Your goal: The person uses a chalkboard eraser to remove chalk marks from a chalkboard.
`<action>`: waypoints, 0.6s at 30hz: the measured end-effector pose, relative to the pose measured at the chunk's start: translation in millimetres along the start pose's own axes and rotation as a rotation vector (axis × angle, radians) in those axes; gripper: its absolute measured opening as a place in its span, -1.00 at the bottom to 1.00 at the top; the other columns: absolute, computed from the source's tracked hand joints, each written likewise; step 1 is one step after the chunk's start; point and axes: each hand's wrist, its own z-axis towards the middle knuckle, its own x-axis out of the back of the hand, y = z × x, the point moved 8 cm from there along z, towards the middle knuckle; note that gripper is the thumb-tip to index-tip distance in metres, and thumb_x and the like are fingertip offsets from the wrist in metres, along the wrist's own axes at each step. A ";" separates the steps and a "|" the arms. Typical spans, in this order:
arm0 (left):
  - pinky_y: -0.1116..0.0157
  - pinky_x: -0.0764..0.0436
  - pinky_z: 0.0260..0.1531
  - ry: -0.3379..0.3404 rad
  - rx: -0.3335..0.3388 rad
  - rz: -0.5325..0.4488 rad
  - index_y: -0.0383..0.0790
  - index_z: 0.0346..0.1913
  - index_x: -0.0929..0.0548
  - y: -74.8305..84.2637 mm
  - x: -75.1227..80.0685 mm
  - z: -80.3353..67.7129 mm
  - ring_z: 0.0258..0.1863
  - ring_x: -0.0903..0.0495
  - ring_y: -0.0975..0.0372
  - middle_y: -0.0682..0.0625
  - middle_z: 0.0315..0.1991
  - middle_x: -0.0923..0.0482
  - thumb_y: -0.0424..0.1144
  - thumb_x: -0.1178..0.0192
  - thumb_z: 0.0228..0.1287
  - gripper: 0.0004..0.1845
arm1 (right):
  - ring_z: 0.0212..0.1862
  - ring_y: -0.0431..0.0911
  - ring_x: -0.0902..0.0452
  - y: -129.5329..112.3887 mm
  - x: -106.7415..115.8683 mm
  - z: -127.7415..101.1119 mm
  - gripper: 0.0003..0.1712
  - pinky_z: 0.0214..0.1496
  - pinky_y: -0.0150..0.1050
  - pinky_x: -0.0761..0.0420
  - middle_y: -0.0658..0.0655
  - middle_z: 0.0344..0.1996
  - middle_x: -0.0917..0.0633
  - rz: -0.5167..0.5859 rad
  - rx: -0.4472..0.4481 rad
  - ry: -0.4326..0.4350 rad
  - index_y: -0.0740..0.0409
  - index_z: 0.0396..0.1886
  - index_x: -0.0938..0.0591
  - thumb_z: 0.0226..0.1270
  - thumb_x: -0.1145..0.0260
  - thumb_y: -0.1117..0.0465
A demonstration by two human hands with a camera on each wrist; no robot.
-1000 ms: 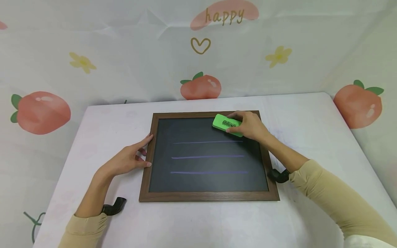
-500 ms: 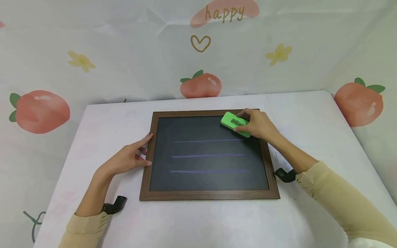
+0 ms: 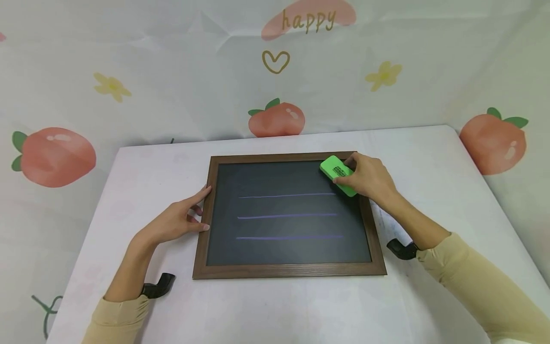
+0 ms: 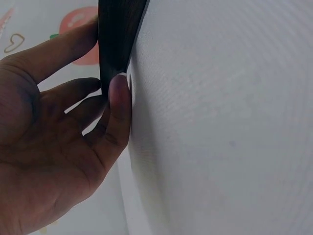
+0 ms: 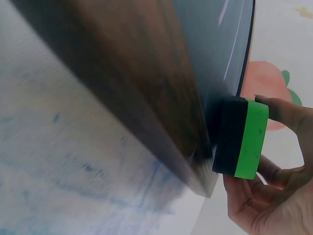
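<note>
From the head view, your right hand (image 3: pixel 367 179) grips a green eraser (image 3: pixel 338 175) on the chalkboard (image 3: pixel 285 215), at its upper right corner. Your left hand (image 3: pixel 174 222), fingers straight, rests against the frame's left edge.

From the left wrist view, your fingers (image 4: pixel 117 105) touch the frame.

From the right wrist view, the eraser's (image 5: pixel 242 139) dark pad meets the board.

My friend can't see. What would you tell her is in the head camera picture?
A person's right hand holds a green eraser on the top right corner of a wood-framed chalkboard with three chalk lines. The left hand rests against the board's left edge, on a white table before a peach-print backdrop.
</note>
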 end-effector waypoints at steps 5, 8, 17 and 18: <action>0.29 -0.56 -0.23 0.000 -0.004 0.003 -0.13 0.59 -0.02 0.4 -0.2 -0.5 -0.27 -0.58 0.18 -0.12 -0.14 -0.46 -0.26 -0.45 0.16 0.04 | -0.26 0.11 -0.61 10.4 3.5 -6.6 -0.32 -0.44 -0.16 -0.50 0.31 -0.20 -0.71 -0.013 -0.039 0.010 0.34 0.04 -0.58 0.09 -0.50 -0.07; 0.28 -0.57 -0.22 0.001 -0.003 0.006 -0.14 0.59 -0.01 0.2 -0.6 -0.6 -0.26 -0.57 0.18 -0.13 -0.14 -0.46 -0.26 -0.45 0.16 0.05 | -0.30 0.11 -0.61 14.1 4.0 -10.1 -0.32 -0.48 -0.16 -0.50 0.30 -0.24 -0.70 -0.024 -0.057 0.010 0.36 0.01 -0.57 0.10 -0.49 -0.09; 0.27 -0.57 -0.21 0.004 -0.009 0.012 -0.12 0.59 -0.01 0.5 -0.6 0.1 -0.25 -0.57 0.19 -0.12 -0.13 -0.46 -0.22 -0.46 0.16 0.05 | -0.34 0.10 -0.60 16.1 2.9 -17.0 -0.36 -0.51 -0.13 -0.51 0.28 -0.29 -0.69 -0.031 -0.065 0.030 0.34 -0.03 -0.55 0.12 -0.49 -0.08; 0.27 -0.56 -0.21 0.006 -0.007 0.015 -0.12 0.59 -0.01 0.3 -0.1 -0.1 -0.25 -0.57 0.18 -0.12 -0.13 -0.46 -0.22 -0.46 0.16 0.05 | -0.34 0.10 -0.60 15.8 2.4 -17.1 -0.36 -0.51 -0.13 -0.51 0.28 -0.29 -0.69 -0.028 -0.062 0.031 0.35 -0.03 -0.55 0.13 -0.49 -0.08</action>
